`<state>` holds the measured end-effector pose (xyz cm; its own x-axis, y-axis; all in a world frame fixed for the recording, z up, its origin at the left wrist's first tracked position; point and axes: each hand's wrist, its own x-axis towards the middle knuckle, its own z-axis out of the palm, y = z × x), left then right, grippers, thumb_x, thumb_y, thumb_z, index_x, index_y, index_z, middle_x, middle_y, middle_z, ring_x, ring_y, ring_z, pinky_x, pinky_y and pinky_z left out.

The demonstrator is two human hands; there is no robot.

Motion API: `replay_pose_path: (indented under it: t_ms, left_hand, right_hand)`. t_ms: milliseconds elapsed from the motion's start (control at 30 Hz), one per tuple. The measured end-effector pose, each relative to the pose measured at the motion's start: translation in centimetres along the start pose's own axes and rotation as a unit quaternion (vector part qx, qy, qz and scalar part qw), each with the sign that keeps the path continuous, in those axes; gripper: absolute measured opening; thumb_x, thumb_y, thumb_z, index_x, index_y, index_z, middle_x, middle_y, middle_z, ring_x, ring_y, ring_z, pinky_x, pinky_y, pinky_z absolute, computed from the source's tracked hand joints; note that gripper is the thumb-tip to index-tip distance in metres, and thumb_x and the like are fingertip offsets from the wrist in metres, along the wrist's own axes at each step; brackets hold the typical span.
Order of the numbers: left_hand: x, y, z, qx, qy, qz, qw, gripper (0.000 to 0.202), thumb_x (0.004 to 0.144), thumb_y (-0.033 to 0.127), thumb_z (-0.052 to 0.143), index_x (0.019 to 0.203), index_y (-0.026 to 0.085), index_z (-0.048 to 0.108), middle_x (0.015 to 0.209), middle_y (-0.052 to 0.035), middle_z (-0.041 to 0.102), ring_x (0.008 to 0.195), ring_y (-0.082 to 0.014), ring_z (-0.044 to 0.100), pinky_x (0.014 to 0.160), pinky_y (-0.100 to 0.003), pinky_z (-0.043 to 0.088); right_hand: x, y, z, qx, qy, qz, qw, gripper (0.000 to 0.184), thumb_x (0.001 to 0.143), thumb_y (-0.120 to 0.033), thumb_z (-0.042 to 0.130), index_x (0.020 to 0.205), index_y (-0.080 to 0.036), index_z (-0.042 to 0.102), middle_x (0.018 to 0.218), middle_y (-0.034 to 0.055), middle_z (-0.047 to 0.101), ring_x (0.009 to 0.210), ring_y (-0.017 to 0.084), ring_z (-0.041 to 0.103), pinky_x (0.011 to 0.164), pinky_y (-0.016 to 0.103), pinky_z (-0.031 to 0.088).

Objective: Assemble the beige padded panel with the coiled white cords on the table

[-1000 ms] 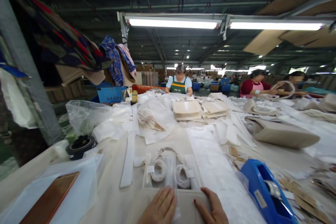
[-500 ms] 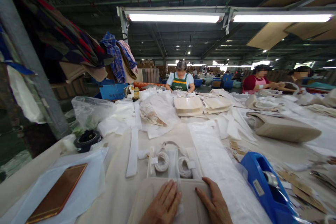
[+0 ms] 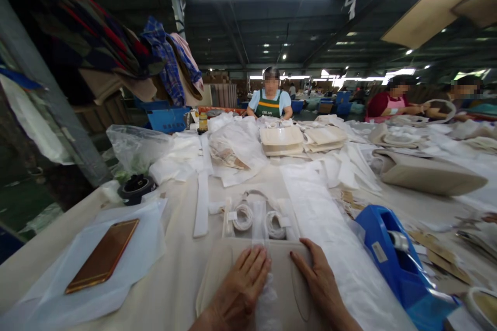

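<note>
A beige flat bag (image 3: 217, 258) lies in front of me at the table's near edge. My left hand (image 3: 243, 282) rests flat on it, fingers together, over a clear plastic strip (image 3: 271, 289) running down its middle. At the bag's right side is my right hand (image 3: 320, 279), thumb and forefinger spread on the top and far corner; its other fingers are partly hidden. Just beyond the bag's far edge lie two coiled pale cords, a left coil (image 3: 243, 217) and a right coil (image 3: 275, 225), beside white wrapping.
A blue tape dispenser (image 3: 392, 256) stands at right, near brown tags (image 3: 438, 256). At left, a phone (image 3: 103, 256) lies on pale sheets. White bubble wrap (image 3: 330, 227) stretches along the table. Beige bags (image 3: 281, 139) are piled farther back, where a co-worker (image 3: 269, 101) faces me.
My view has tilted downward, so the table appears higher and more of the bag shows. Both hands stay on the bag in nearly the same places.
</note>
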<state>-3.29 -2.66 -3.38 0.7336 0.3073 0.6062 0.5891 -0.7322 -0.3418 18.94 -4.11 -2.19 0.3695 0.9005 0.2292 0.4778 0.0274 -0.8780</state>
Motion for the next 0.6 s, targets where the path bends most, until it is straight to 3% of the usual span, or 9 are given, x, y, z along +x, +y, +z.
replay_pose_path:
  t_ms: [100,300,467,600]
  left_hand:
    - [-0.3,-0.2,1.4,0.040,0.090,0.031,0.995,0.033,0.090,0.020,0.040,0.118,0.011,0.055,0.124,-0.0140,0.056,0.117,-0.0275,0.051,0.093,-0.039,0.046]
    - [-0.8,-0.6,2.0,0.043,0.147,0.036,0.988,0.026,0.091,0.026,0.045,0.112,0.022,0.060,0.114,-0.0034,0.063,0.106,-0.0197,0.058,0.094,-0.032,0.046]
    - [-1.4,-1.0,2.2,0.052,0.103,0.063,0.991,0.032,0.090,0.030,0.048,0.121,0.023,0.055,0.124,-0.0057,0.058,0.110,-0.0208,0.056,0.092,-0.032,0.049]
    - [-1.1,-0.8,0.3,0.006,0.031,0.065,0.997,0.042,0.086,0.022,0.049,0.128,0.017,0.048,0.129,-0.0118,0.054,0.119,-0.0268,0.050,0.093,-0.038,0.049]
  right_hand:
    - [0.2,1.1,0.1,-0.006,-0.010,0.000,1.000,0.049,0.072,-0.054,0.056,0.107,-0.020,0.060,0.114,0.0089,0.063,0.110,0.028,0.056,0.098,0.042,0.044]
    - [0.5,2.3,-0.1,-0.043,-0.041,-0.030,0.998,0.046,0.078,-0.049,0.054,0.112,-0.018,0.059,0.118,0.0094,0.063,0.113,0.026,0.056,0.099,0.038,0.046]
    - [0.8,3.3,0.1,-0.063,-0.025,-0.075,0.995,0.044,0.080,-0.049,0.053,0.113,-0.020,0.060,0.116,0.0085,0.062,0.112,0.026,0.056,0.098,0.040,0.047]
    - [0.3,2.4,0.3,-0.136,0.036,-0.112,0.984,0.046,0.080,-0.052,0.052,0.112,-0.020,0.061,0.109,0.0109,0.062,0.104,0.029,0.057,0.091,0.047,0.049]
